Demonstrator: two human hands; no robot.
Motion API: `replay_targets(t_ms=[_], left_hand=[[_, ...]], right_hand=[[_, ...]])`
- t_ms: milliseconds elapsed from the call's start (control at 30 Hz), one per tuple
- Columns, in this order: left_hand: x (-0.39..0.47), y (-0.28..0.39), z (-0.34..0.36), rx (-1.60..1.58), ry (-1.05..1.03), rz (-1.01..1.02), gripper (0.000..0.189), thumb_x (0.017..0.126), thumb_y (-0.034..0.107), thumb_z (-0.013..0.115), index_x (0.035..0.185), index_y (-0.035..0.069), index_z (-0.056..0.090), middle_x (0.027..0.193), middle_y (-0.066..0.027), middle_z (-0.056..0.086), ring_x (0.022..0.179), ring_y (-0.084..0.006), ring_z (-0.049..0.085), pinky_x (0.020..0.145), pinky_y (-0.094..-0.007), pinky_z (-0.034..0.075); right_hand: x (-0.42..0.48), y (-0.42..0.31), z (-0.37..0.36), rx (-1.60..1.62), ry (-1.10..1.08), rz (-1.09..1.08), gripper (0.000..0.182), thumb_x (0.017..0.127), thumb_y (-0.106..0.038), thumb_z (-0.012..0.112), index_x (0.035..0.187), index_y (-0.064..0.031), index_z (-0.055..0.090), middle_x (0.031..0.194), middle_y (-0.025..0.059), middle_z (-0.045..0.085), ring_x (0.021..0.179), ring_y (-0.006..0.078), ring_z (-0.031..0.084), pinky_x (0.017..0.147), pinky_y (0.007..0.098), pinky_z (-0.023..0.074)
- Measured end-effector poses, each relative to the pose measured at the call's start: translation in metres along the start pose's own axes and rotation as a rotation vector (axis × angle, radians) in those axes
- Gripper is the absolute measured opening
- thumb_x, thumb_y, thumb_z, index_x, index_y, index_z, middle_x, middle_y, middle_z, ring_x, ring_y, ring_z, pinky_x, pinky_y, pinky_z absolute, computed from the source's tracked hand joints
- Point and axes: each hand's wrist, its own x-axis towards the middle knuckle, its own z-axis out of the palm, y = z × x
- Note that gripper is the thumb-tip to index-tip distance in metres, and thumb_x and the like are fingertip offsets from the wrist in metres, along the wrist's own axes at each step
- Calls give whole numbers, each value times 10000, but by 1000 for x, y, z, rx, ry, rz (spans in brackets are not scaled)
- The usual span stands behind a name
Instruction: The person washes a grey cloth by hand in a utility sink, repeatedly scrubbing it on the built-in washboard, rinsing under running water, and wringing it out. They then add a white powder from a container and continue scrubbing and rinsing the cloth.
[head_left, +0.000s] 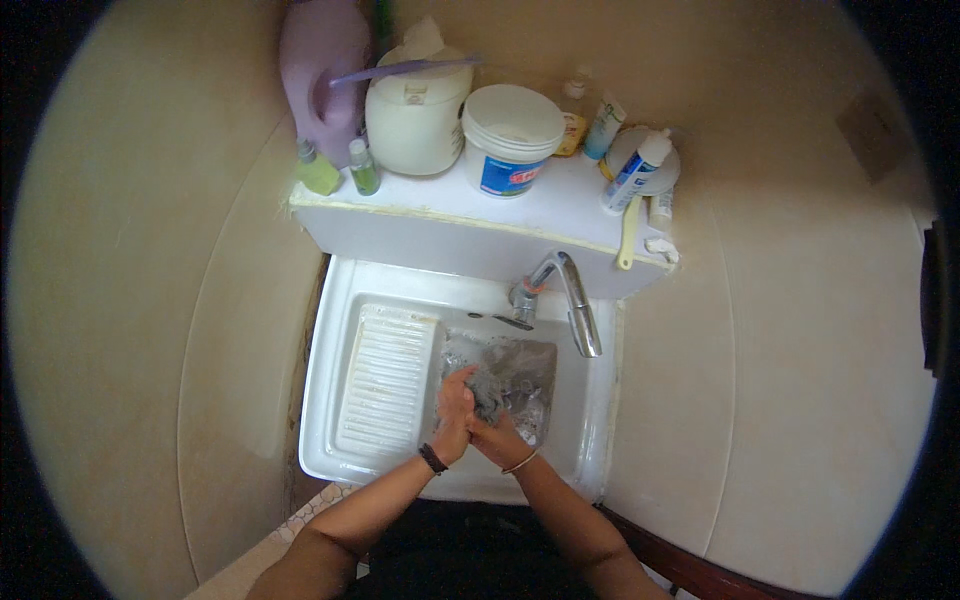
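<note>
Over the basin of a white ceramic laundry sink (594, 420), my two hands are pressed together around a wet grey cloth (487, 397). My left hand (453, 405) lies along the cloth's left side with its fingers pointing away from me. My right hand (501, 441) grips the cloth from below and to the right, and its fingers are partly hidden. Murky, sudsy water (525, 367) stands in the basin beneath them. Left of my hands is the sink's ribbed washboard (386, 382).
A chrome faucet (577, 300) arches over the basin's back right. On the white ledge (427, 206) behind stand a purple detergent jug (326, 45), a lidded white container (416, 112), a white bucket (514, 139), small green bottles (365, 169), tubes and a yellow-handled brush (628, 236). Tiled walls flank the sink.
</note>
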Motion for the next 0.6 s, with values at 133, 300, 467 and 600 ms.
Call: replay_targets(t_ms=[133,300,467,600], left_hand=[[1,0,4,-31,-225,9,528,977,290,377,1445,47,379,1464,-157,347,1358,-312,310,1146,-409,176],[23,38,-36,946,-429,380,743,777,188,674,1453,70,390,1481,-154,384,1266,-336,449,1091,-441,311],[67,24,-22,1005,-770,1078,603,813,176,662,1357,364,482,1480,-26,404,1211,-353,511,903,-442,522],[90,16,0,954,-696,1241,468,870,175,583,1331,235,527,1379,-47,503,1157,-314,541,936,-445,507]], right_hand=[[-7,-18,1,215,156,94,507,911,-208,688,1351,-162,441,1291,47,517,1185,218,522,938,413,505],[-12,-40,-59,158,-17,265,162,922,-222,651,1029,-104,616,924,2,550,863,123,523,750,278,463],[3,-46,-97,279,-278,539,215,921,-237,655,1061,-82,604,833,-5,534,698,93,489,624,241,455],[9,-53,-86,-444,-166,527,200,890,-262,666,968,-82,629,845,21,588,713,119,527,603,268,455]])
